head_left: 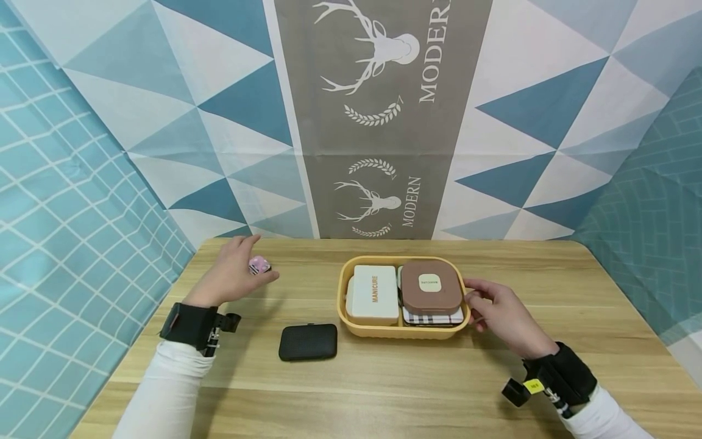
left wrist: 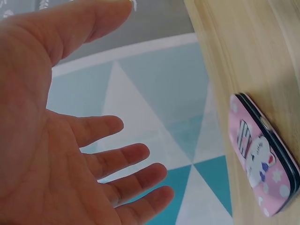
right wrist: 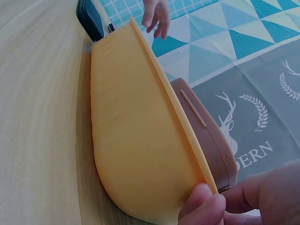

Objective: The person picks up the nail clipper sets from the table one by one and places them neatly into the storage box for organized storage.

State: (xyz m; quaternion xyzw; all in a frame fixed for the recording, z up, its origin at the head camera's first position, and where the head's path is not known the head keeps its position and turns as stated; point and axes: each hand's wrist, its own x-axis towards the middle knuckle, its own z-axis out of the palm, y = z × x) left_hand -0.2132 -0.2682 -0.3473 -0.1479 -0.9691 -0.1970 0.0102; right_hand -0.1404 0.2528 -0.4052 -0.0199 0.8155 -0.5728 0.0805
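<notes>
My left hand point(head_left: 229, 274) hovers over the far left of the table, thumb and fingers spread apart. Just beyond it lies a small pink case point(head_left: 260, 264); the left wrist view shows a cartoon cat and white dots on this zipped-looking case point(left wrist: 262, 159), apart from the fingers. At the right end of a yellow basket point(head_left: 384, 332), my right hand point(head_left: 507, 317) pinches the rim between thumb and fingers. Inside the basket are a white manicure box point(head_left: 384, 292) on the left and a brown manicure case point(head_left: 433, 299) on the right, resting on a plaid case point(head_left: 433, 318).
A black case point(head_left: 308, 342) lies flat on the wooden table point(head_left: 384, 390), near the basket's front left corner. Patterned cloth point(head_left: 378, 134) hangs behind the table's back edge, and blue tiled cloth point(head_left: 66, 244) borders the left side.
</notes>
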